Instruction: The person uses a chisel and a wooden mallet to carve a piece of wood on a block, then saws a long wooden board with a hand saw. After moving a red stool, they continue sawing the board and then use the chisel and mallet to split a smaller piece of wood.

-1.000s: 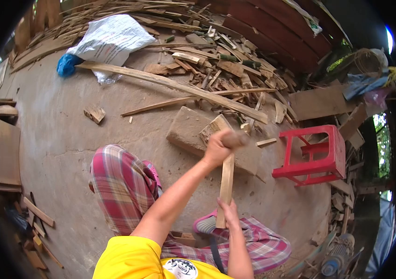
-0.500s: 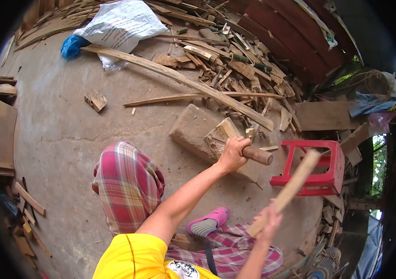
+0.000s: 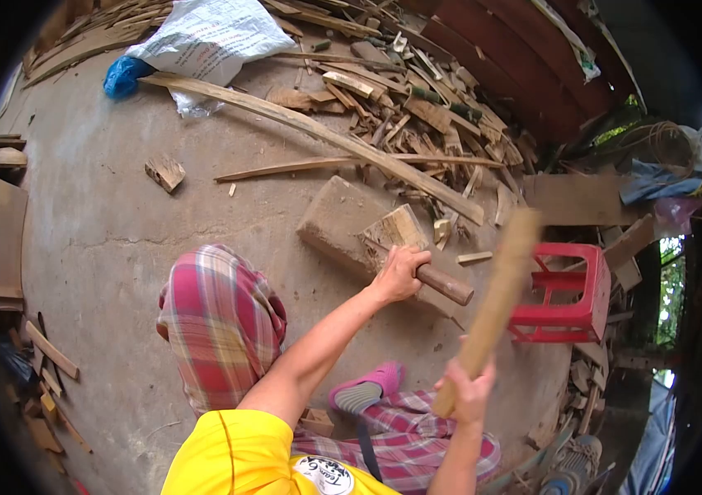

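Observation:
My left hand (image 3: 400, 272) is wrapped round the round wooden handle (image 3: 446, 285) of a tool whose blade is hidden or too unclear to make out. A small wood block (image 3: 400, 229) stands beside that hand, on a large wooden chopping block (image 3: 336, 221) lying on the floor. Lower right, my right hand (image 3: 468, 389) grips the lower end of a thick wooden stick (image 3: 495, 297). The stick is raised and tilted, its upper end blurred by motion, and it passes in front of the red stool's left side.
A red plastic stool (image 3: 590, 289) lies on its side at the right. A long plank (image 3: 309, 128) crosses the floor before a scrap wood pile (image 3: 441, 115). A white sack (image 3: 215, 41), a blue bag (image 3: 124, 77) and a wood chunk (image 3: 165, 172) lie farther left.
The stick in my right hand has swung to a more upright angle, its top now higher and farther left. My left hand and the handle have shifted slightly left in view.

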Demonstrator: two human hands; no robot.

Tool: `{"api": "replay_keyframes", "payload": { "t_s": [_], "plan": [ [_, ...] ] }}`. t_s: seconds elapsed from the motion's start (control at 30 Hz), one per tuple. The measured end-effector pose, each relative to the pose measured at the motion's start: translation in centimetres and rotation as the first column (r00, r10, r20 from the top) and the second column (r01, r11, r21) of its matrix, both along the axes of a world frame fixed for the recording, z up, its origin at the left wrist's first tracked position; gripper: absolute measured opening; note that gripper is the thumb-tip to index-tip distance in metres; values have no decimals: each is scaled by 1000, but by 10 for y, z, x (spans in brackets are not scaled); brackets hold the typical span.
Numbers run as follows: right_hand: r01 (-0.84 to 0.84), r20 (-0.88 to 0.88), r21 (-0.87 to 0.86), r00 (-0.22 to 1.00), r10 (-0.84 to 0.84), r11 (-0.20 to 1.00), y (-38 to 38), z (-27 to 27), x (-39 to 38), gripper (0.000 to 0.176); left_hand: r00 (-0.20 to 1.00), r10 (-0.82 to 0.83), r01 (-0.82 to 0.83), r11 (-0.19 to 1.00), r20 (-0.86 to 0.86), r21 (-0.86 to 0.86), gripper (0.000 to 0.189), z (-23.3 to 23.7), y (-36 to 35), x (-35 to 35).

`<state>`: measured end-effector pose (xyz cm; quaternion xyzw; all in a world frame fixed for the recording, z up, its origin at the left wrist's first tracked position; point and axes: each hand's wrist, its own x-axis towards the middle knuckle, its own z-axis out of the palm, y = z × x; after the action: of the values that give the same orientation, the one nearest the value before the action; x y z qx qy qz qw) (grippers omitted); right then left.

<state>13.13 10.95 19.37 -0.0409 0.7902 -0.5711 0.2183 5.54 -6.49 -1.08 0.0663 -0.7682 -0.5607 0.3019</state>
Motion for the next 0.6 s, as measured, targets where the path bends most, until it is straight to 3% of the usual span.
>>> {"api": "replay_keyframes", "payload": {
  "t_s": [0.03, 0.1, 0.2, 0.37, 0.43, 0.6],
  "plan": [
    [8, 2, 2, 1000, -8, 1000, 1, 7, 0, 52, 1000, -3, 1, 996, -20, -84, 24, 3, 0, 1],
    [16, -207, -250, 976, -70, 968, 3, 17, -5, 53, 998, -32, 29, 997, -45, -76, 25, 18, 3, 3],
    [9, -305, -363, 943, -128, 932, 5, 25, -4, 55, 994, -38, 35, 999, -98, -33, 25, 36, 3, -1],
    [83, -265, -304, 949, -168, 949, 12, 21, -2, 57, 982, 52, -45, 998, -181, 42, 24, 29, -3, -9],
    [91, -251, -272, 954, -162, 958, 14, 24, -3, 57, 988, 22, 4, 987, -156, 162, 20, 21, -4, -10],
    [-43, -504, -441, 839, -207, 896, 15, 60, -12, 59, 989, 60, -41, 989, -135, 141, 20, 22, -8, -11]
  ]
}}
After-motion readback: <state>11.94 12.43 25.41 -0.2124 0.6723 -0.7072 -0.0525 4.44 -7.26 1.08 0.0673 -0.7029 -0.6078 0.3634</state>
